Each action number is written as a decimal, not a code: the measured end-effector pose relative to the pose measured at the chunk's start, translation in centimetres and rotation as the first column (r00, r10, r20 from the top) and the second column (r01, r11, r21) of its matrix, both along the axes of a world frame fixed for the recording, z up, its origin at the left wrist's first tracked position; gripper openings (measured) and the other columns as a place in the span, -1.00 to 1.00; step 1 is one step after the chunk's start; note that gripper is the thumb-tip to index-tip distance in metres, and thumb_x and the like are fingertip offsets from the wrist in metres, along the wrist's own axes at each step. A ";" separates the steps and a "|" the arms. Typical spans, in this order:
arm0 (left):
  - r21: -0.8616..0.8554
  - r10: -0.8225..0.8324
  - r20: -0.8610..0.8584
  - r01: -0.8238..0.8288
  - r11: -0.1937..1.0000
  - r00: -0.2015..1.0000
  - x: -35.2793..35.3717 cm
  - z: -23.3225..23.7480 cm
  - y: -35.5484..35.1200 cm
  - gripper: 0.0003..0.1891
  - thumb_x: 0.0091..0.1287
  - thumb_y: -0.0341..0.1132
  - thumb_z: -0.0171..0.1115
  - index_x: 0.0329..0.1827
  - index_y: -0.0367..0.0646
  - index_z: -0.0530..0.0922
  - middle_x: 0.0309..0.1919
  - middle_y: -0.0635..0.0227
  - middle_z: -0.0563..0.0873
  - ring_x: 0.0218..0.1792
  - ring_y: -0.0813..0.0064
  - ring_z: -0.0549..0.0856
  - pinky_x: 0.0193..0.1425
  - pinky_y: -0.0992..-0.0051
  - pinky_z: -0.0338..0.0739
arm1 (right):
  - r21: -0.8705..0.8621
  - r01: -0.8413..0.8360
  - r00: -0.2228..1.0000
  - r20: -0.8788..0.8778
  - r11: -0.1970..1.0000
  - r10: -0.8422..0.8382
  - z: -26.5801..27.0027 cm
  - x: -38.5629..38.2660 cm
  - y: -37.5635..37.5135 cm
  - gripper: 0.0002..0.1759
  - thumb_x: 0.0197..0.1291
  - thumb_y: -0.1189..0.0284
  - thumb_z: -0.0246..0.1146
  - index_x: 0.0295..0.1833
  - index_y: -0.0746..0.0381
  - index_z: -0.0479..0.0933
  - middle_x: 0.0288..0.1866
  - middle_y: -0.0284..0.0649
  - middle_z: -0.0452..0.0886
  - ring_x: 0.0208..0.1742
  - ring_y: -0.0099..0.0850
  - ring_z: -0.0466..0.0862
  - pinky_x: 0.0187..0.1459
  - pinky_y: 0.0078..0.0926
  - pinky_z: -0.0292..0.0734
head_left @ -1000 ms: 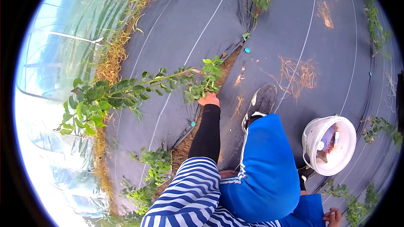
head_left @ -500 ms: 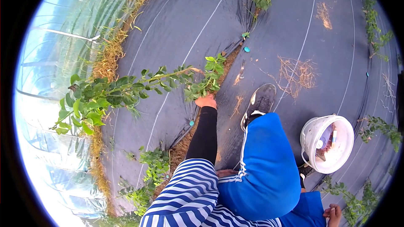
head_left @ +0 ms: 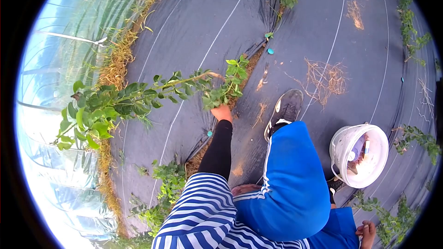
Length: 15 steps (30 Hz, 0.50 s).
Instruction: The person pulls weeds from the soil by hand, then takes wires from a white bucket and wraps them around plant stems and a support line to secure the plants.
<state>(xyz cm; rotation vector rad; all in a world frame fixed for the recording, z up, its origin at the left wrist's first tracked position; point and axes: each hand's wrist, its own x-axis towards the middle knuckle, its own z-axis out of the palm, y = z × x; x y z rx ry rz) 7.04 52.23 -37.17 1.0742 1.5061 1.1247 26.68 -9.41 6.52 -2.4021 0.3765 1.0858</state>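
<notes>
My left hand (head_left: 222, 112), at the end of a black sleeve, reaches into the low leaves of a green leafy plant (head_left: 235, 76) growing from the strip of bare soil. Leaves hide its fingers, so their grip does not show. From this plant a long leafy branch (head_left: 143, 93) leans out to the left over the dark ground cover. At the lower right edge, my right hand (head_left: 367, 233) rests beside my blue shorts, its fingers curled in. Whatever they may hold is hidden.
A white bucket (head_left: 339, 150) with several small items inside stands right of my raised knee. Dry roots (head_left: 325, 83) lie on the ground cover (head_left: 295, 32). More plants (head_left: 168, 184) grow along the soil strip. Clear plastic sheeting (head_left: 60, 64) forms the left wall.
My left hand has shifted slightly left and down at the plant's base, and its forearm has swung a little left. My right hand stays almost in place.
</notes>
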 end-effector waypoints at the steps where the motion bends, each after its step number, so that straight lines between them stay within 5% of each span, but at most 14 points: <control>1: 0.093 -0.037 -0.186 0.055 0.994 0.982 0.3 0.2 -0.3 -0.82 0.08 -0.63 0.14 -0.24 -0.31 0.51 -0.31 0.29 0.64 -0.36 0.44 0.58 -0.27 0.45 0.44 | -0.003 0.011 1.000 -0.006 1.000 -0.011 0.1 0.0 0.1 -0.67 0.35 0.40 -0.02 0.12 0.31 0.44 -0.32 -0.24 0.57 -0.32 -0.50 0.55 -0.21 -0.54 0.46; 2: 0.174 -0.055 -0.366 0.127 0.977 0.929 0.5 0.3 -0.5 -0.85 0.13 -0.56 0.15 -0.22 -0.36 0.52 -0.26 0.22 0.66 -0.28 0.33 0.60 -0.15 0.41 0.45 | -0.007 0.022 1.000 -0.010 1.000 -0.023 0.1 0.0 0.2 -0.67 0.35 0.40 -0.03 0.12 0.31 0.44 -0.32 -0.24 0.57 -0.32 -0.49 0.55 -0.21 -0.53 0.47; 6: 0.068 -0.118 -0.275 0.142 0.988 0.954 1.6 1.1 -1.1 -0.93 0.14 -0.54 0.14 -0.32 -0.34 0.52 -0.40 0.24 0.66 -0.42 0.35 0.60 -0.26 0.39 0.45 | 0.002 0.034 0.999 -0.013 0.999 -0.034 -0.3 0.1 -0.3 -0.68 0.35 0.39 -0.03 0.12 0.31 0.44 -0.31 -0.24 0.57 -0.32 -0.49 0.56 -0.21 -0.53 0.47; 9: -0.311 -0.157 -0.030 0.140 0.940 0.987 2.2 0.3 -2.1 -0.81 0.22 -0.33 0.08 -0.54 -0.17 0.40 -0.64 0.37 0.51 -0.67 0.49 0.45 -0.54 0.49 0.29 | -0.009 0.036 0.999 -0.013 0.999 -0.037 -0.1 0.3 -0.1 -0.68 0.35 0.39 -0.03 0.11 0.31 0.44 -0.31 -0.24 0.57 -0.31 -0.48 0.57 -0.21 -0.53 0.46; 10: -0.315 -0.160 -0.032 0.142 0.938 0.987 2.5 2.3 -2.6 -0.81 0.22 -0.33 0.08 -0.54 -0.17 0.40 -0.64 0.37 0.51 -0.67 0.49 0.45 -0.54 0.49 0.29 | -0.011 0.020 1.000 -0.017 1.000 -0.020 -0.1 0.3 0.1 -0.68 0.36 0.38 -0.03 0.11 0.31 0.44 -0.31 -0.23 0.57 -0.30 -0.47 0.57 -0.21 -0.53 0.46; 12: -0.533 -0.033 0.435 0.287 0.796 0.900 2.7 6.3 -4.0 -0.79 0.23 -0.30 0.09 -0.56 0.00 0.32 -0.70 0.52 0.36 -0.70 0.68 0.32 -0.67 0.62 0.17 | -0.015 0.007 1.000 -0.023 1.000 -0.007 0.1 0.6 0.7 -0.68 0.36 0.38 -0.03 0.11 0.31 0.44 -0.30 -0.23 0.58 -0.30 -0.47 0.58 -0.21 -0.53 0.47; 15: -0.597 0.057 0.543 0.338 0.728 0.838 -1.2 5.8 -3.7 -0.87 0.18 -0.25 0.07 -0.47 0.02 0.33 -0.69 0.53 0.33 -0.68 0.63 0.31 -0.65 0.61 0.15 | -0.075 -0.026 0.999 -0.043 0.997 0.023 -0.1 0.6 0.8 -0.68 0.36 0.38 -0.04 0.13 0.26 0.43 -0.27 -0.20 0.58 -0.29 -0.47 0.58 -0.19 -0.52 0.47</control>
